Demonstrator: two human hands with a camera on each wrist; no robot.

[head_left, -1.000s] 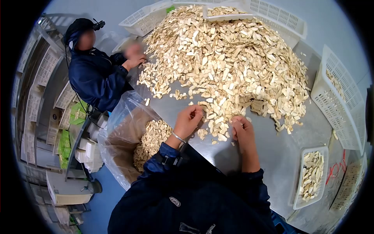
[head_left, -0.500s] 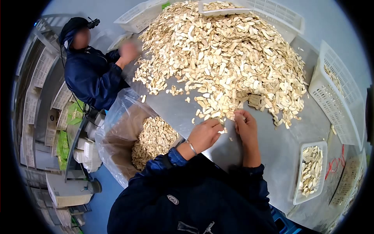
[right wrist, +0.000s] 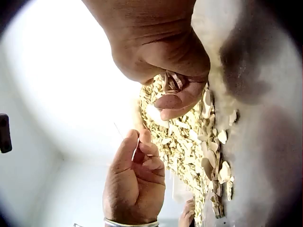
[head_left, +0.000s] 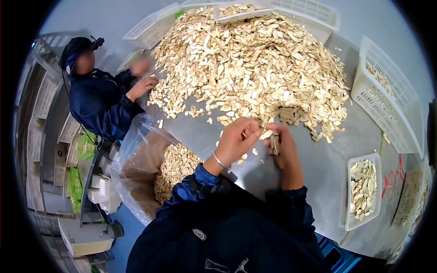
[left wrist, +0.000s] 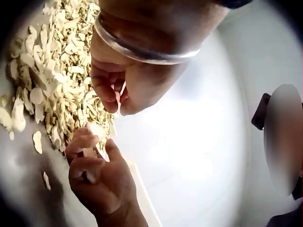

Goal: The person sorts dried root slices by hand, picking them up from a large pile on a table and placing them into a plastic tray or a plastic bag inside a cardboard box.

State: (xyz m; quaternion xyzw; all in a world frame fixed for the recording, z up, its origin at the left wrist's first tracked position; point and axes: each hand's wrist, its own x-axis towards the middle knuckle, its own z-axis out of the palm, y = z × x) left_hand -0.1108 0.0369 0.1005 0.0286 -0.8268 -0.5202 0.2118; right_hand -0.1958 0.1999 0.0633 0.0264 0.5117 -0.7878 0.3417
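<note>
Over the metal table (head_left: pixel 182 124), at the near edge of a large heap of pale dried slices (head_left: pixel 255 68), both hands are close together. My right hand (head_left: pixel 287 152) grips several brownish slices (head_left: pixel 274 144) against its palm. A pale slice (head_left: pixel 266 134) lies at its fingertips; the right wrist view shows the same hand (right wrist: pixel 165 61) curled round the brown slices (right wrist: pixel 173 81). My left hand (head_left: pixel 234 143) has curled fingers, thumb and fingertips close together, beside that pale slice. Whether something thin is between the left fingertips (left wrist: pixel 116 106) cannot be told.
A lined bag of slices (head_left: pixel 175 175) stands left of my arm. At right are a white tray of slices (head_left: pixel 363 190) and a perforated basket (head_left: pixel 387 98); other baskets (head_left: pixel 152 28) stand behind the heap. Another person (head_left: pixel 98 98) works at the left edge.
My left hand has moved right and slightly up to meet my right hand. Brownish slices now show in my right hand. The head view has shifted a little.
</note>
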